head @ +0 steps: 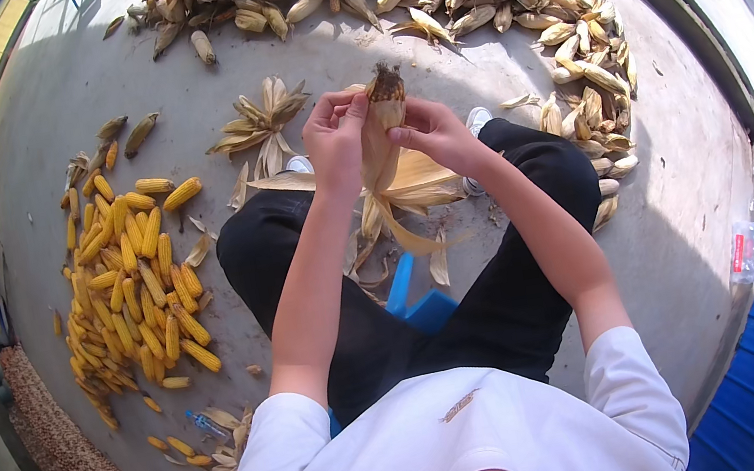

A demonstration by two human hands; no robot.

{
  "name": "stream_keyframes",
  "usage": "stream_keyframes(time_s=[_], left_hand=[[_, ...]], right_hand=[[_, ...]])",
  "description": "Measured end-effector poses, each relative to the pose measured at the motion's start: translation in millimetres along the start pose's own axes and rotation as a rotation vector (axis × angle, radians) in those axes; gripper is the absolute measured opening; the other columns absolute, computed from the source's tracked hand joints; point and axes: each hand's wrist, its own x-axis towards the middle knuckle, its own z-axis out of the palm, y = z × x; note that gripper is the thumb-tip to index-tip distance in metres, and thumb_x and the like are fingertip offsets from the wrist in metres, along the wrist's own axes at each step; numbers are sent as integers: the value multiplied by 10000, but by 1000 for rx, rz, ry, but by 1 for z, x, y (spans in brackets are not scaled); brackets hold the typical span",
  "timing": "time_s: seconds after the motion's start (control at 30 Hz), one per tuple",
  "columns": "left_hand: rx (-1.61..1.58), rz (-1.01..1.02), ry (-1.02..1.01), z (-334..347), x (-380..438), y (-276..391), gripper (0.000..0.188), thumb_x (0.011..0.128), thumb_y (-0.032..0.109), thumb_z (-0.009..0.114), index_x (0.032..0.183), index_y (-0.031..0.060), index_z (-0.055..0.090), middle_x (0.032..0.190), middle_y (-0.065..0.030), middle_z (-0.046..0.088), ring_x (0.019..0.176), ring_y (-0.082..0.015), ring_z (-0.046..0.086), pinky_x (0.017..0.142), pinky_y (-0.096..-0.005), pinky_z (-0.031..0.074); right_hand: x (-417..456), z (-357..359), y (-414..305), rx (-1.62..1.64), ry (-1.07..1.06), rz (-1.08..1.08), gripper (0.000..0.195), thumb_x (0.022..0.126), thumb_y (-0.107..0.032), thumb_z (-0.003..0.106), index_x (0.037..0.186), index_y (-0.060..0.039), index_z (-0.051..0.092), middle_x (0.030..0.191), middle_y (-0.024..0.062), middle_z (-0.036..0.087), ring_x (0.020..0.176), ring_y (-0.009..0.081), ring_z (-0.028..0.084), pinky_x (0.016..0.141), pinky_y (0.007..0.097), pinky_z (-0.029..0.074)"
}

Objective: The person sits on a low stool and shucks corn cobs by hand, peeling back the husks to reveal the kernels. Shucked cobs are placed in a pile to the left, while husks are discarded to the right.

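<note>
An ear of corn (388,104) stands tip up between my two hands, dark dried silk at its top and a few kernels bare below it. Pale husk leaves (381,162) still wrap its lower part, and some spread out beneath. My left hand (338,131) grips the ear's left side with thumb and fingers. On the other side my right hand (433,130) pinches the husk, thumb in front. Loose husks (420,192) hang and lie between my knees. Another spread of stripped husks (266,117) rests on the concrete, just beyond my left hand.
Husked yellow cobs (129,287) form a heap at left. Unhusked ears (584,58) are piled in an arc at the far side and right. A blue plastic stool (424,305) shows between my legs. Plastic bottles (206,423) lie lower left; clear packaging (746,252) is at right.
</note>
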Motion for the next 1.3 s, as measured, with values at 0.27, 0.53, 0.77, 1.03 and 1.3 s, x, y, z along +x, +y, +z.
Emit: stream_keyframes(time_s=[0.27, 0.53, 0.77, 1.03, 1.3], left_hand=[[102, 137, -29, 14, 1, 23, 189, 913, 151, 698, 1035, 10, 667, 914, -28, 675, 837, -80, 595, 766, -228, 481], [55, 37, -76, 1, 1, 21, 128, 947, 124, 649, 979, 2, 662, 907, -22, 672, 831, -72, 595, 743, -221, 481], [77, 26, 92, 2, 2, 17, 167, 982, 159, 597, 1041, 3, 613, 937, -33, 664, 824, -86, 613, 768, -237, 506], [-120, -63, 174, -1, 2, 9, 171, 991, 157, 577, 1013, -12, 595, 926, -55, 653, 815, -118, 624, 754, -262, 541], [-387, -144, 205, -20, 9, 8, 107, 997, 121, 541, 979, 22, 576, 895, -68, 641, 809, -177, 638, 763, -309, 548]], right_hand=[[4, -6, 1, -65, 27, -95, 547, 911, -193, 698, 1359, 18, 465, 1289, 79, 565, 1215, 158, 517, 1082, 339, 384], [-1, -4, 2, -84, -24, -83, 614, 884, -201, 728, 1377, 29, 445, 1313, 88, 544, 1223, 166, 515, 1082, 335, 396], [3, -6, 2, -81, -30, -44, 620, 895, -218, 717, 1394, 19, 435, 1301, 92, 563, 1216, 166, 522, 1066, 339, 411], [4, 1, 10, 4, 27, -62, 566, 907, -174, 704, 1383, 0, 453, 1248, 80, 588, 1166, 154, 539, 1036, 318, 424], [2, 0, -4, 10, 128, 7, 534, 908, -262, 710, 1336, -15, 508, 1240, 66, 609, 1170, 148, 534, 1013, 317, 422]])
